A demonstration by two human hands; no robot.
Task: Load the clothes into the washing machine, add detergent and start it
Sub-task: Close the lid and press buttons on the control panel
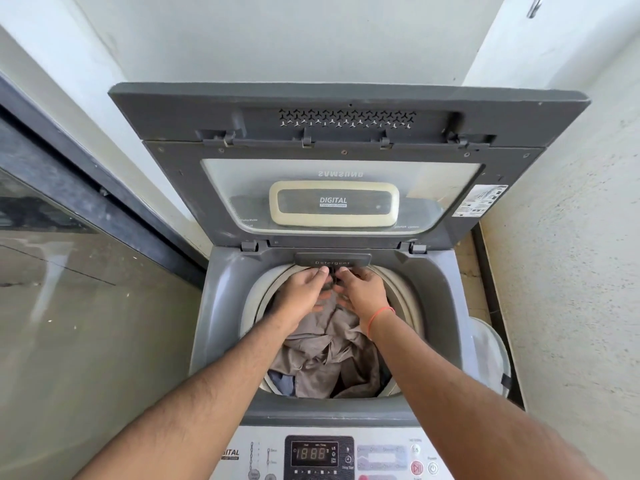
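1. Both your arms reach forward over the drum; your left hand (300,288) and right hand (363,289) meet at the back rim, just below the detergent drawer (333,259).
2. Fingertips of both hands touch the drawer's lower edge; whether they grip it or something dark between them, you cannot tell.
3. The washing machine (221,306) stands with its lid (341,161) raised upright.
4. The clothes (329,355), mostly beige with a bit of blue, lie crumpled inside the drum beneath your forearms.
5. The control panel (320,457) nearest you shows a lit display.
6. A white basket (491,355) sits beside the machine on the right; a glass door (69,271) is to the left.
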